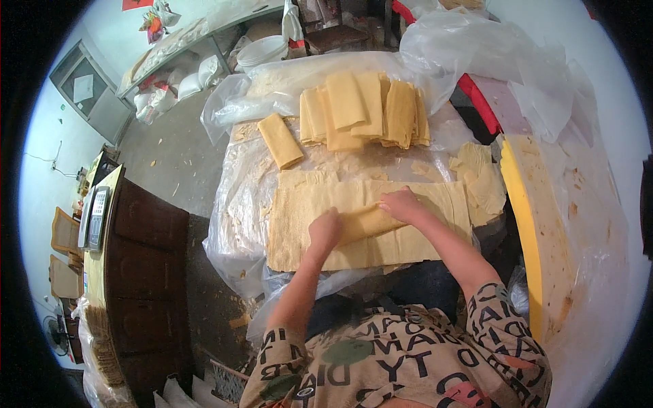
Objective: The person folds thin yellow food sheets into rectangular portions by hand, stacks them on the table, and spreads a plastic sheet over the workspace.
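Both my hands grip a folded yellow sheet, apparently tofu skin, by its two ends. My left hand closes on its left end, and my right hand pinches the upper right corner. Under the folded piece lies a wide stack of flat pale-yellow sheets, spread across the near side of the table. Beyond the stack, a single folded bundle lies at a slant on the left. Several more folded bundles are piled against each other at the far side.
Clear plastic film covers the table and bunches up along its far edge. Torn sheet pieces lie at the right. A yellow-edged board runs along my right. At the left stands a dark wooden cabinet with a scale on top.
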A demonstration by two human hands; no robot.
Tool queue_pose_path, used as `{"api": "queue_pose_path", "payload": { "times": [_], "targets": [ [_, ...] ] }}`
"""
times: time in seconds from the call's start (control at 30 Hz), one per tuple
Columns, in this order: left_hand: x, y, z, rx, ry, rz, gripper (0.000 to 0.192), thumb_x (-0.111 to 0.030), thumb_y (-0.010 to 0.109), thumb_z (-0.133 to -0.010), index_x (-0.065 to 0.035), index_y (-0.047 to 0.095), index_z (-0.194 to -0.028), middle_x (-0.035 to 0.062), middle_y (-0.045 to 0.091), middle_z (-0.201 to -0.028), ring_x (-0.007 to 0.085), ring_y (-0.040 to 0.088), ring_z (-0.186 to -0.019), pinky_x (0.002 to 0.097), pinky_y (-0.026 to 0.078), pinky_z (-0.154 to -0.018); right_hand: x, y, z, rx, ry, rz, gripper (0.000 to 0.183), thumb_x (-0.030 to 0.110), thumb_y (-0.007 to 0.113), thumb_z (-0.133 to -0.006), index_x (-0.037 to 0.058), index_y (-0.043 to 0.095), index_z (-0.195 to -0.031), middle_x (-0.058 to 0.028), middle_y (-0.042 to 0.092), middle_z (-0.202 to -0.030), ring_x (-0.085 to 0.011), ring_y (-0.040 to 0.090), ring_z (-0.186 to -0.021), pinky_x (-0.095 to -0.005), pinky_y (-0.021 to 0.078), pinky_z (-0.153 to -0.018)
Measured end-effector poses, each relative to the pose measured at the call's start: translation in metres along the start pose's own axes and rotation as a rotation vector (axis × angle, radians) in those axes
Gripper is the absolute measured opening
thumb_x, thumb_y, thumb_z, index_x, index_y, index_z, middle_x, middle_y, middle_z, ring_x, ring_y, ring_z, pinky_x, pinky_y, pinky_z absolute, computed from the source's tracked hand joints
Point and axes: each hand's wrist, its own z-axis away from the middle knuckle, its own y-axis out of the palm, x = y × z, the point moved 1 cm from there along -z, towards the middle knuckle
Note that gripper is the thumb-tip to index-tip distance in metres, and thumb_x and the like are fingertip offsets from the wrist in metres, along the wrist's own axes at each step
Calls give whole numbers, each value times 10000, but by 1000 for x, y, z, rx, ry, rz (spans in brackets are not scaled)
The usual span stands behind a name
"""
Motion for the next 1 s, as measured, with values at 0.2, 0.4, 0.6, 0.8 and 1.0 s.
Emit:
{"api": "queue_pose_path", "payload": {
  "times": [0.2, 0.4, 0.6, 0.8, 1.0],
  "targets": [
    [-37, 25, 21, -269, 385, -240, 396, -255, 541, -831, -169, 521, -1217, 124, 440, -1335, 319, 402, -1234, 509, 319, -987, 15, 6, -15, 42, -7, 183, 225, 309, 505, -887, 96, 571, -913, -97, 646, -898, -288, 619, -850, -487, 388, -827],
    [-36, 28, 22, -253, 384, -163, 454, -280, 540, -846, -189, 476, -1286, 113, 409, -1366, 305, 362, -1272, 512, 273, -1029, 35, 36, 8, -430, -209, 349, 389, 362, 533, -843, 120, 535, -1147, -98, 526, -1197, -259, 440, -1176, -494, 291, -982],
    [-29, 19, 26, -296, 355, -113, 442, -279, 535, -849, -138, 473, -1264, 112, 427, -1338, 306, 375, -1253, 494, 297, -1015, 20, 32, 31, -246, 47, 64, 642, 452, 525, -840, 107, 370, -1358, -121, 296, -1434, -278, 218, -1355, -531, 144, -1078],
    [-11, 14, 4, -120, 197, -138, 357, -279, 569, -809, -118, 559, -1127, 91, 516, -1174, 286, 471, -1131, 436, 420, -883, 11, 28, 39, -225, 138, 94, 663, 468, 488, -864, 89, 335, -1387, -135, 261, -1453, -284, 181, -1372, -536, 111, -1089],
    [-3, -11, -35, 253, 67, -63, 234, -254, 576, -788, -107, 606, -968, 128, 605, -942, 317, 580, -920, 428, 485, -754, 15, 31, 39, -271, 111, 114, 649, 448, 520, -848, 94, 357, -1366, -147, 292, -1432, -289, 218, -1354, -536, 139, -1082]
  ]
}}
